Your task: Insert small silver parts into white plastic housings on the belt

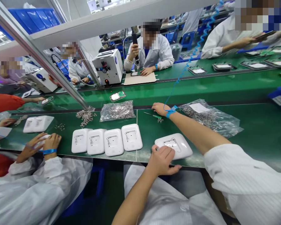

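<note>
A white plastic housing (184,149) with a recessed rectangular bay lies near the bench's front edge. My left hand (162,157) grips its near left side, fingers bent over the top and thumb along the front edge. Farther forward, my right hand (159,108) is low over the bench, palm down, with loosely bent fingers apart; it wears a blue wrist strap (170,111). Just below that hand are a thin tool with a green handle (159,117) and a few tiny metal parts (160,121). Its fingertips show nothing I can make out between them.
Several similar housings (114,142) stand in a row to the left. Clear bags of small metal parts (118,111) lie on the bench, one beside my right forearm (199,131). A coiled blue cord (189,61) runs to my strap. Co-workers sit left and opposite.
</note>
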{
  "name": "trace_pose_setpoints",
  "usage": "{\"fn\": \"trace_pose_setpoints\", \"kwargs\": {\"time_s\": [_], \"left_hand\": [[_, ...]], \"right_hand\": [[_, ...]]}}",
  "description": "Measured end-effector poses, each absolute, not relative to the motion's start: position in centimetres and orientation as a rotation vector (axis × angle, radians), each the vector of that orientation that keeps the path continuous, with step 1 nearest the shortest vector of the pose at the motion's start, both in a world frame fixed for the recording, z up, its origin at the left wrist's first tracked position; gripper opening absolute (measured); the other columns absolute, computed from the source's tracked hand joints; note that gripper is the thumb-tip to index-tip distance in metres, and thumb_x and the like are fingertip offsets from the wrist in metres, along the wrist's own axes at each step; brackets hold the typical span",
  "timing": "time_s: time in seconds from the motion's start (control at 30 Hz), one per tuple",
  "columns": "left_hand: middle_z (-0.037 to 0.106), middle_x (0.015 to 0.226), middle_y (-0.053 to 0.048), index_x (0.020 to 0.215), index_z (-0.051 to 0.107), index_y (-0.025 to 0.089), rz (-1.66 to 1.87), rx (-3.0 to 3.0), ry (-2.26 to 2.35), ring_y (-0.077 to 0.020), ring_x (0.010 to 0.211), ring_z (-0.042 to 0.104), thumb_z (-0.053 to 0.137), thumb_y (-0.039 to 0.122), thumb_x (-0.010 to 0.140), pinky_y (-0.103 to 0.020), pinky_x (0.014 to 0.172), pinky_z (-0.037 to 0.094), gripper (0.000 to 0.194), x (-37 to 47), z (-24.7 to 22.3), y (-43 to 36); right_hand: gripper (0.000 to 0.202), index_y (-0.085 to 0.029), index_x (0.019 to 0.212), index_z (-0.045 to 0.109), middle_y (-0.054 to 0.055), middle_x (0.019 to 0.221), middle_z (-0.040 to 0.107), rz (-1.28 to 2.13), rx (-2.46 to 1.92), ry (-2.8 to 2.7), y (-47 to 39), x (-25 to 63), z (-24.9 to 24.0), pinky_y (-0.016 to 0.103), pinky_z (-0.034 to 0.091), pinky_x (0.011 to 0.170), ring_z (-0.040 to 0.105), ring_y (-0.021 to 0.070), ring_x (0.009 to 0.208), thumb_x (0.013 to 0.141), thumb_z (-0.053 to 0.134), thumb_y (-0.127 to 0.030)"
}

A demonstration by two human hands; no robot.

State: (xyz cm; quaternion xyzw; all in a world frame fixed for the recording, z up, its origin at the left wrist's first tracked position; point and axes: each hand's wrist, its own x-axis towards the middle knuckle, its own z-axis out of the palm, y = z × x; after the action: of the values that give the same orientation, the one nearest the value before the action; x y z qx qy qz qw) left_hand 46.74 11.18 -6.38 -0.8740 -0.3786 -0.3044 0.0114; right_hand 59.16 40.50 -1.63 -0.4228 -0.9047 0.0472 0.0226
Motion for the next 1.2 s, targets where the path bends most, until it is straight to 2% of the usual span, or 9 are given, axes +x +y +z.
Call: {"fn": "trace_pose_setpoints", "kwargs": {"time_s": [0.2, 0.4, 0.5, 0.6, 0.77, 0.8, 0.9, 0.97, 1.2], "left_hand": [[0.074, 0.096, -0.006, 0.102, 0.065, 0.015, -0.972, -2.739, -1.186, -0.0194, 0.093, 0.066, 0.047, 0.062, 0.094, -0.040, 0.075, 0.026, 0.051, 46.6, -6.0, 11.1], [0.074, 0.106, -0.005, 0.092, 0.067, 0.018, -0.852, -2.783, -1.169, -0.0171, 0.101, 0.065, 0.039, 0.062, 0.099, -0.042, 0.076, 0.029, 0.053, 46.6, -5.8, 10.8], [0.074, 0.111, -0.006, 0.096, 0.069, 0.019, -0.809, -2.786, -1.162, -0.0172, 0.104, 0.065, 0.036, 0.061, 0.100, -0.043, 0.077, 0.031, 0.053, 46.5, -5.6, 10.7], [0.073, 0.113, -0.007, 0.097, 0.071, 0.020, -0.777, -2.771, -1.166, -0.0180, 0.107, 0.064, 0.034, 0.060, 0.101, -0.044, 0.079, 0.033, 0.055, 46.5, -5.5, 10.6], [0.071, 0.121, -0.008, 0.101, 0.072, 0.021, -0.710, -2.749, -1.170, -0.0202, 0.113, 0.061, 0.031, 0.061, 0.102, -0.044, 0.082, 0.035, 0.057, 46.4, -6.0, 10.8], [0.071, 0.122, -0.008, 0.103, 0.072, 0.021, -0.715, -2.753, -1.171, -0.0204, 0.114, 0.061, 0.031, 0.060, 0.102, -0.044, 0.083, 0.035, 0.057, 46.4, -6.0, 10.9], [0.071, 0.124, -0.011, 0.112, 0.070, 0.019, -0.753, -2.777, -1.209, -0.0230, 0.115, 0.062, 0.032, 0.059, 0.103, -0.043, 0.085, 0.035, 0.056, 46.5, -5.5, 10.8], [0.070, 0.127, -0.012, 0.119, 0.068, 0.018, -0.806, -2.802, -1.217, -0.0247, 0.119, 0.061, 0.038, 0.057, 0.102, -0.044, 0.090, 0.035, 0.052, 46.6, -5.4, 10.9], [0.071, 0.126, -0.011, 0.120, 0.065, 0.017, -0.974, -2.819, -1.245, -0.0251, 0.117, 0.062, 0.044, 0.047, 0.102, -0.046, 0.099, 0.033, 0.041, 46.8, -6.2, 11.4]], "right_hand": [[0.032, -0.008, 0.119, 0.065, 0.022, 0.115, 0.066, -0.038, -1.289, -2.901, 38.5, 60.9, -1.8, 0.034, 0.043, 0.089, 0.063, 0.0264, 0.104, 0.097, 0.041, -0.006], [0.020, -0.010, 0.091, 0.067, 0.020, 0.092, 0.069, -0.046, -1.299, -2.972, 36.9, 65.0, -1.2, 0.033, 0.039, 0.072, 0.065, 0.0216, 0.076, 0.087, 0.054, 0.005], [0.010, -0.014, 0.085, 0.063, 0.016, 0.087, 0.068, -0.015, -1.300, -2.974, 36.8, 66.3, -0.6, 0.033, 0.038, 0.068, 0.063, 0.0191, 0.071, 0.088, 0.066, -0.005], [0.013, -0.018, 0.082, 0.057, 0.013, 0.088, 0.067, -0.049, -1.330, -2.901, 36.3, 66.3, 0.7, 0.034, 0.038, 0.068, 0.061, 0.0197, 0.071, 0.090, 0.067, -0.017], [0.007, -0.023, 0.078, 0.059, 0.004, 0.072, 0.065, 0.203, -1.290, -2.592, 31.4, 65.2, 3.1, 0.034, 0.042, 0.065, 0.058, 0.0203, 0.063, 0.080, 0.066, -0.021], [0.003, -0.023, 0.082, 0.063, 0.003, 0.074, 0.067, 0.286, -1.245, -2.519, 29.7, 65.2, 3.5, 0.034, 0.044, 0.064, 0.060, 0.0203, 0.063, 0.080, 0.065, -0.024], [0.013, -0.023, 0.095, 0.068, 0.005, 0.092, 0.072, 0.512, -1.055, -2.395, 24.3, 65.2, 4.2, 0.033, 0.050, 0.070, 0.067, 0.0207, 0.078, 0.086, 0.059, -0.027], [0.008, -0.023, 0.086, 0.066, 0.006, 0.099, 0.072, 0.575, -0.886, -2.458, 21.4, 65.2, 4.2, 0.035, 0.051, 0.083, 0.067, 0.0223, 0.092, 0.088, 0.060, -0.026], [0.012, -0.019, 0.084, 0.068, 0.010, 0.104, 0.068, 0.422, -1.009, -2.593, 18.7, 66.3, 2.3, 0.042, 0.045, 0.092, 0.054, 0.0262, 0.101, 0.092, 0.059, -0.020]]}}
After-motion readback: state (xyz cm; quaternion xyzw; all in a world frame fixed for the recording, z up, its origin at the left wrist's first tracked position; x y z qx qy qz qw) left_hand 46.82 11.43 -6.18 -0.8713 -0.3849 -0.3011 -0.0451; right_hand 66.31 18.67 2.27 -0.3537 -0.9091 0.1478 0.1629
